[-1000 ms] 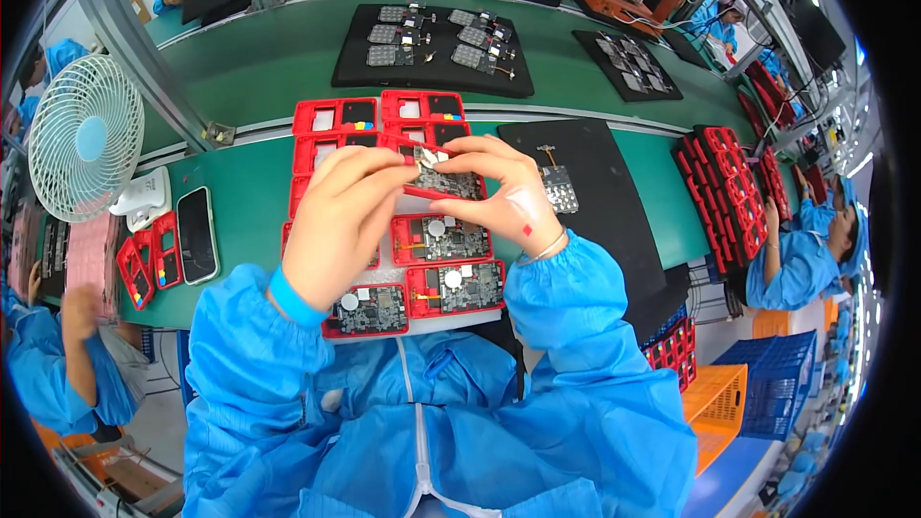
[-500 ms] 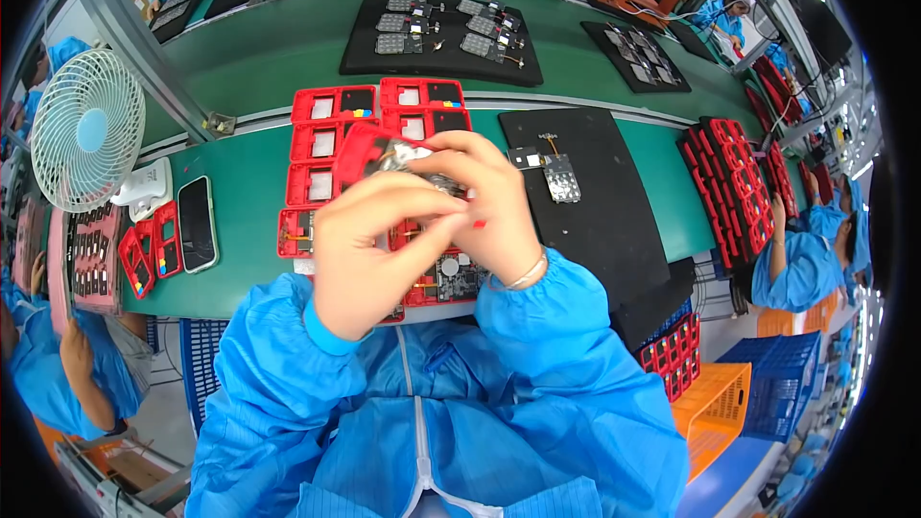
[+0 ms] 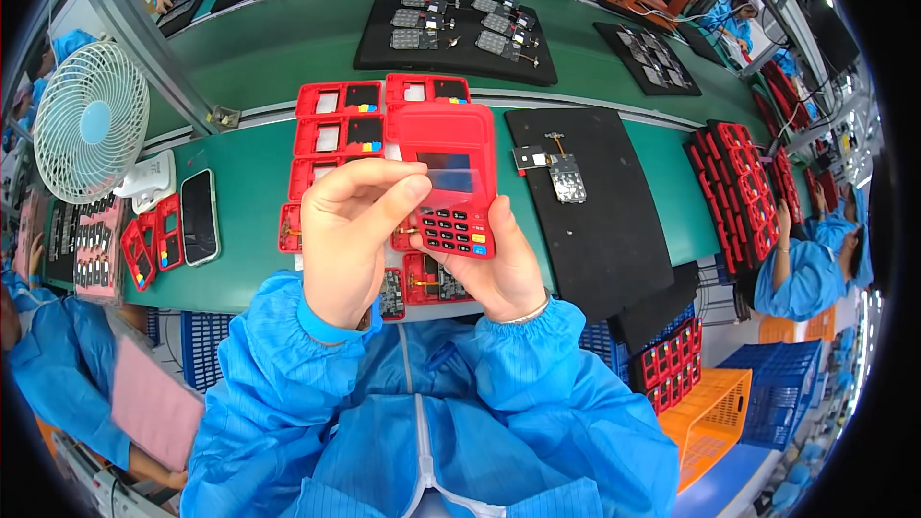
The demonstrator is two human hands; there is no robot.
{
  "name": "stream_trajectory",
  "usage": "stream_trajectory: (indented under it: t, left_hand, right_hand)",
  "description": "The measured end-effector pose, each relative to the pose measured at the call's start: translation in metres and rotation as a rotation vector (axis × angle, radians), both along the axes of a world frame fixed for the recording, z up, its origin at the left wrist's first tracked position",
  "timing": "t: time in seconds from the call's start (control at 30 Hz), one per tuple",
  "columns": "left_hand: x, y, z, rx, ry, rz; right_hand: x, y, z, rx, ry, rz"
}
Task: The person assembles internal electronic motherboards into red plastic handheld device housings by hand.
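Note:
My right hand (image 3: 508, 278) is wrapped round the lower end of a red card payment terminal (image 3: 449, 125), its front facing up and its black keypad showing. Thumb and forefinger of my left hand (image 3: 341, 235) are pinched together on a clear film (image 3: 459, 178) at the terminal's screen. Whether the film still sticks to the screen I cannot tell. Behind my hands, red housings (image 3: 321, 93) lie in two columns on the green bench, partly hidden. A small keypad circuit board (image 3: 566, 180) with a flex cable lies on the black mat (image 3: 604, 240) to the right.
Left on the bench are a white fan (image 3: 91, 125), a phone (image 3: 200, 219) and loose red frames (image 3: 168, 233). Stacked red trays (image 3: 734, 192) stand at the right. Several circuit boards rest on a far black mat (image 3: 384, 53). A co-worker at left holds a pink sheet (image 3: 153, 403).
The terminal has turned over, from its open back with metal parts to its keypad front. My left hand now pinches clear film, and my right hand has dropped to the terminal's lower end.

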State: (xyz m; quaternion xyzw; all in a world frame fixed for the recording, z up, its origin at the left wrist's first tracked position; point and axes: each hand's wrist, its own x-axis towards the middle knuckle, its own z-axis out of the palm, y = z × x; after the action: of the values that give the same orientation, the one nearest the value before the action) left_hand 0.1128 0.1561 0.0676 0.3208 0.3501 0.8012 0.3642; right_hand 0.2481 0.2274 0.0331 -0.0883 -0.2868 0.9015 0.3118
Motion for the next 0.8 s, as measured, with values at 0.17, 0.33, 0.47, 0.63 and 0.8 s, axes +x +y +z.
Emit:
stream_trajectory:
  t: [0.17,0.33,0.47,0.63,0.8]
  left_hand:
    - [-0.005,0.000,0.000,-0.025,0.082,0.007]
    - [-0.003,0.004,0.004,-0.054,0.171,0.088]
    - [-0.006,0.008,0.002,-0.124,0.429,0.215]
    - [-0.011,0.011,0.000,-0.121,0.541,0.334]
    - [-0.032,-0.003,0.001,-0.144,-0.059,0.254]
  right_hand:
    - [0.001,0.001,0.001,0.001,-0.006,0.007]
    - [0.000,0.000,0.001,0.021,0.006,0.007]
    - [-0.002,-0.002,0.004,0.039,-0.014,-0.045]
    - [-0.002,-0.002,0.004,0.031,-0.025,-0.055]
    - [0.005,0.020,0.021,0.543,0.017,-0.291]
